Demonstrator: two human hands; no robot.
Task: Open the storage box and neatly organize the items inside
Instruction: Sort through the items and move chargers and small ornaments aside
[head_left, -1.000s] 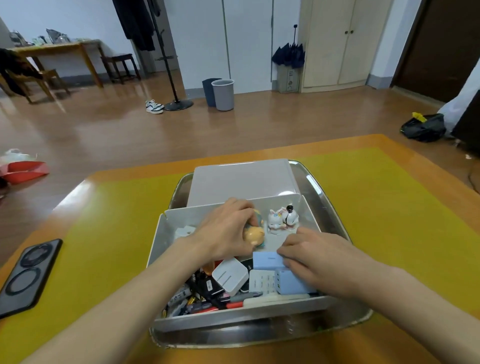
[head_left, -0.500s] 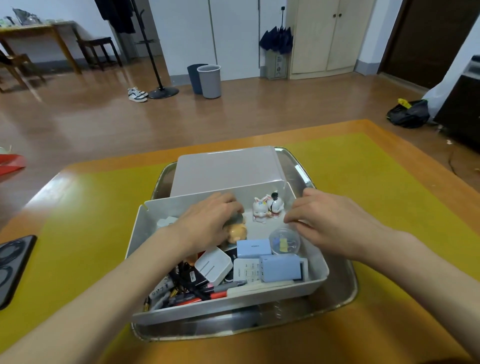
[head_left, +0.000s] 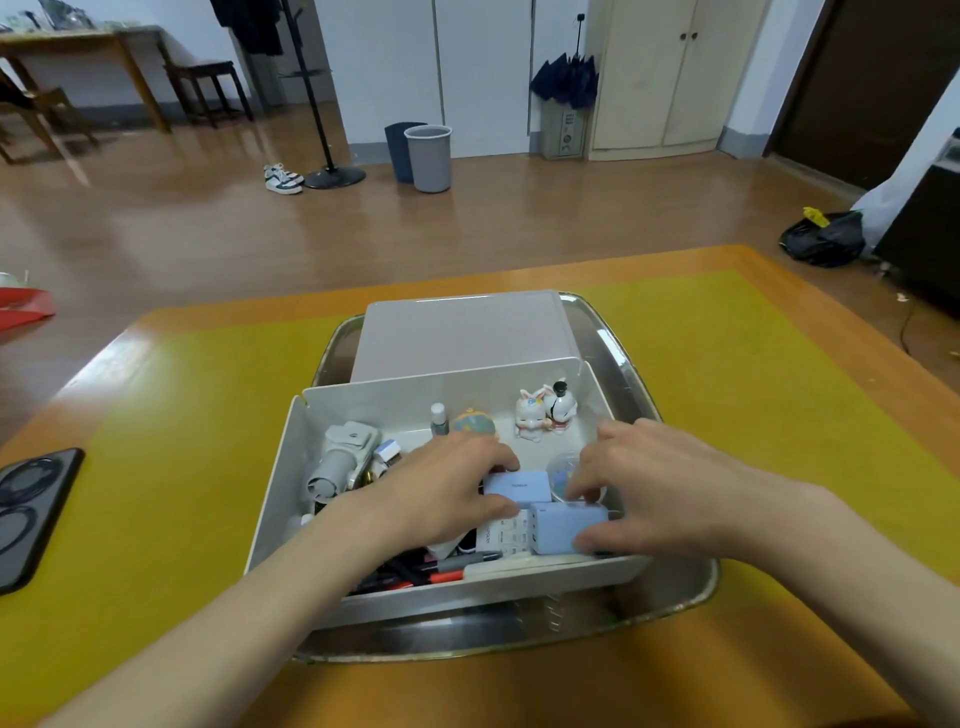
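My desk (head_left: 753, 405) carries a yellow mat, and on it sits a metal tray (head_left: 675, 603) holding the storage box (head_left: 457, 338). Its white drawer (head_left: 275, 499) is pulled out toward me and open on top, full of small things. My left hand (head_left: 441, 493) reaches in over the middle of the drawer, fingers curled, thumb and fingertips pinching the upper light-blue charger (head_left: 519, 486). My right hand (head_left: 649, 483) is on the right side of the drawer, thumb and fingers gripping the lower light-blue block (head_left: 566, 527), which lies just beside a white block (head_left: 504, 535). A clear round case (head_left: 563, 465) sits partly hidden under my right fingers. At the left of the drawer lies a grey-white handheld gadget (head_left: 343, 457). Along the near wall are pens and markers (head_left: 447, 566). By the far wall stand two little rabbit figurines (head_left: 545, 410), a small bottle (head_left: 439, 418) and a round toy (head_left: 472, 423). A black phone case (head_left: 26, 509) lies on the mat, far left.
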